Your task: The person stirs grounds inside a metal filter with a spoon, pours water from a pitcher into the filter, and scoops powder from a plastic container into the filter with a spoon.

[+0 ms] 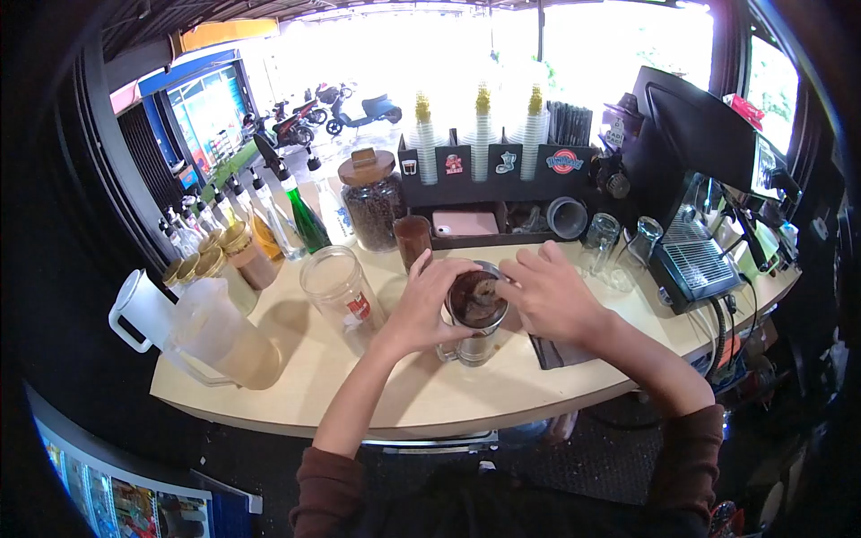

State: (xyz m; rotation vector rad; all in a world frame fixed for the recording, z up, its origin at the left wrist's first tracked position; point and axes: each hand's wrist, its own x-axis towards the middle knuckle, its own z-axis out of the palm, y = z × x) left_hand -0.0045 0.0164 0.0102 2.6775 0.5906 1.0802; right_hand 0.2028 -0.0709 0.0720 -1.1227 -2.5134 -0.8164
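Note:
A metal-rimmed cup of dark, wet-looking coffee point(468, 306) sits over a clear glass mug point(473, 350) near the counter's front edge. My left hand point(423, 307) curls its thumb and fingers around the cup's left side. At the right of the rim, my right hand point(558, 300) is closed, fingers pinched above the coffee; whatever it holds is hidden. Left of my left hand stands a large clear jar with a red label point(339, 291). Behind the cup is a brown-filled container point(413, 240). A dark cloth point(563, 351) lies under my right forearm.
On the left are two pitchers point(224, 336), gold-lidded jars point(245, 255) and pump bottles point(305, 218). A coffee bean jar point(373, 204), a black cup organizer point(498, 170) and a pink phone point(465, 223) line the back. Glasses point(639, 242) and an espresso machine point(700, 255) stand right.

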